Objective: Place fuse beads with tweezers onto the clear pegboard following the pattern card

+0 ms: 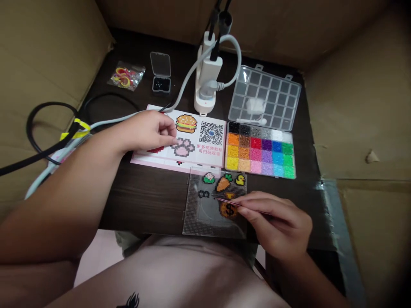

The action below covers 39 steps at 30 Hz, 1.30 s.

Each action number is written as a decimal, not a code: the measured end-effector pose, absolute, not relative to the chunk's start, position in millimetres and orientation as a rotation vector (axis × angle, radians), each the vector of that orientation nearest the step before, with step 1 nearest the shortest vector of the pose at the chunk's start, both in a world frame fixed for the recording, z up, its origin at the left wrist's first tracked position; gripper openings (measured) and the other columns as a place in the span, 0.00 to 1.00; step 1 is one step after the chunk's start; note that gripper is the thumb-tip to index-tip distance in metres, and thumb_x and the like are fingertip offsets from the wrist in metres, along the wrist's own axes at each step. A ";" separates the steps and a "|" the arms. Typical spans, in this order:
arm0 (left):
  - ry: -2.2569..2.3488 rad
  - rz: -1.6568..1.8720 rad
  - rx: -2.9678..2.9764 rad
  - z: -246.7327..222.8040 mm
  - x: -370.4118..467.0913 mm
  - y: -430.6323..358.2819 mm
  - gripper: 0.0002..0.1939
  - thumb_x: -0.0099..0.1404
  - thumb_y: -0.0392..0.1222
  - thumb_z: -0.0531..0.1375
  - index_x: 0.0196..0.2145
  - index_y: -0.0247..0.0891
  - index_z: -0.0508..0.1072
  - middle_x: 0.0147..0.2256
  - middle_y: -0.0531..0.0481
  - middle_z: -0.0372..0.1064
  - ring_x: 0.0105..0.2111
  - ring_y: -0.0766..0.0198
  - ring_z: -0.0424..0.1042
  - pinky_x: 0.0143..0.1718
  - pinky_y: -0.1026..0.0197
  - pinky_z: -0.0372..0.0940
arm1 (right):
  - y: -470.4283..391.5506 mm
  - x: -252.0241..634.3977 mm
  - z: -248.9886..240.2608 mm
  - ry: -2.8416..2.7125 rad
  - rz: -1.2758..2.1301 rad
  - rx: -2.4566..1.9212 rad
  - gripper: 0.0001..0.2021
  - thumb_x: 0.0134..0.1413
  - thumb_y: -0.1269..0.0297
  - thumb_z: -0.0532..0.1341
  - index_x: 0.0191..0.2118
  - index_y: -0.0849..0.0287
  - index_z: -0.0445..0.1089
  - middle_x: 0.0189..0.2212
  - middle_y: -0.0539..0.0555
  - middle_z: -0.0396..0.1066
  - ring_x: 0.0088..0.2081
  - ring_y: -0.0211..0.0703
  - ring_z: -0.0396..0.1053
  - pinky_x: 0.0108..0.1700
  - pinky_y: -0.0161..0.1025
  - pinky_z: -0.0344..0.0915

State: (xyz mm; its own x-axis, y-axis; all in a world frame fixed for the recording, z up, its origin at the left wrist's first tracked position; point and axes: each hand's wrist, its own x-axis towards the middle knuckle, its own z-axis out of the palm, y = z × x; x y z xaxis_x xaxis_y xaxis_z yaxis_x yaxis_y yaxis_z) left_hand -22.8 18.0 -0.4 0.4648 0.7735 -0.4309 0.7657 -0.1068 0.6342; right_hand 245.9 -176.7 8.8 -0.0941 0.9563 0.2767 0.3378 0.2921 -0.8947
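Observation:
My right hand [276, 222] holds a pair of thin tweezers [227, 200], with the tip over a clear pegboard [199, 222]. Several bead figures sit on the board: an orange carrot [222, 184], a yellow duck [240, 179], a round brown and orange piece with a dollar sign [228, 209], and a small black outline [204, 194] left of the tweezer tip. My left hand [154, 130] rests on the printed pattern sheet [210, 155], its fingers curled beside a pink paw picture. Whether anything is between those fingers is hidden.
Right of the sheet lies an open bead box [260, 149] with its clear lid [265, 98] raised behind. A white power strip [205, 90] with cables stands at the back, near a small black-bead case [161, 84] and a plastic bag [126, 76]. Cardboard walls surround the table.

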 end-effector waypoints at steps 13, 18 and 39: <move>1.283 0.008 1.852 -0.2 -23.7 17.1 0.12 0.57 0.45 0.63 0.36 0.35 0.75 0.24 0.52 0.65 0.24 0.69 0.62 0.27 0.61 0.55 | -172.8 235.7 -14.2 -1.820 0.692 -1.022 0.17 0.48 0.82 0.64 0.43 0.58 0.77 0.33 0.55 0.81 0.32 0.43 0.79 0.33 0.40 0.74; 1.302 0.000 1.830 -2.4 -25.2 18.5 0.13 0.56 0.48 0.63 0.35 0.37 0.75 0.24 0.51 0.66 0.24 0.67 0.63 0.27 0.61 0.55 | -172.2 235.2 -12.5 -1.827 0.716 -1.040 0.18 0.48 0.82 0.63 0.43 0.56 0.77 0.33 0.55 0.81 0.32 0.43 0.79 0.33 0.40 0.75; 1.294 0.028 1.838 -0.9 -24.1 16.6 0.12 0.56 0.47 0.63 0.34 0.37 0.75 0.24 0.52 0.66 0.25 0.67 0.63 0.27 0.61 0.55 | -170.7 233.4 -10.5 -1.818 0.728 -1.081 0.16 0.49 0.81 0.64 0.41 0.56 0.78 0.32 0.55 0.81 0.33 0.44 0.79 0.34 0.40 0.76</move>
